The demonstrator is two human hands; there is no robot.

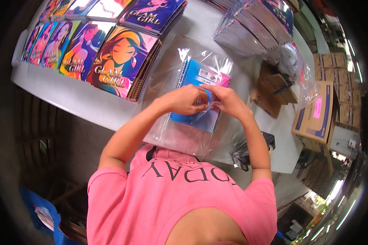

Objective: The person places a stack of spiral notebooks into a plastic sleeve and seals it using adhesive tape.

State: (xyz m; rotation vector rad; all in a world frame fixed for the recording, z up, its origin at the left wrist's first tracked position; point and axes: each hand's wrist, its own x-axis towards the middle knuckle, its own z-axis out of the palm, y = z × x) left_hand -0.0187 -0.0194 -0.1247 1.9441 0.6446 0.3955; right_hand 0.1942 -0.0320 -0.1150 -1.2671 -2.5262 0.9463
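Note:
A spiral notebook with a blue and pink cover lies in front of me on the table, a white barcode label near its far edge. Clear plastic film surrounds it and spreads over the table's near edge. Above the notebook's middle, my left hand has its fingers curled inward. My right hand meets it from the other side, thumb and fingers drawn together. A shiny bit of the clear film shows between the two sets of fingertips, both closed on it; the exact pinch is partly hidden.
Stacks of colourful spiral notebooks fill the table's left side. More notebook stacks stand at the far right, near a brown wooden block. A black tape dispenser sits by my right forearm. Beyond is a cardboard box.

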